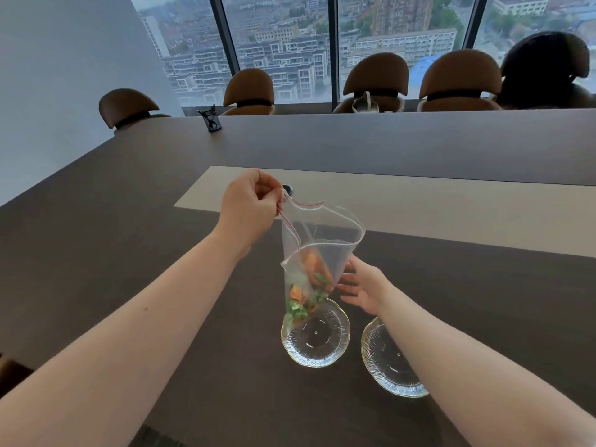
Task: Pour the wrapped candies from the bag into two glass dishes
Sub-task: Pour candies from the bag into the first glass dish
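Observation:
A clear zip bag (317, 250) with a red seal strip hangs above the table, its mouth gaping open at the top. My left hand (250, 209) pinches its upper left corner. Orange and green wrapped candies (304, 296) sit bunched in the bag's lower end, just over the left glass dish (317, 338). My right hand (362, 285) is beside the bag's lower right side with fingers spread, at or touching the plastic. The right glass dish (388, 362) lies partly under my right forearm. Both dishes hold nothing.
The dishes stand on a long dark table (129, 253) with a pale inlay strip (419, 204). A small dark holder (211, 119) sits at the far edge. Brown chairs (250, 88) line the far side before large windows.

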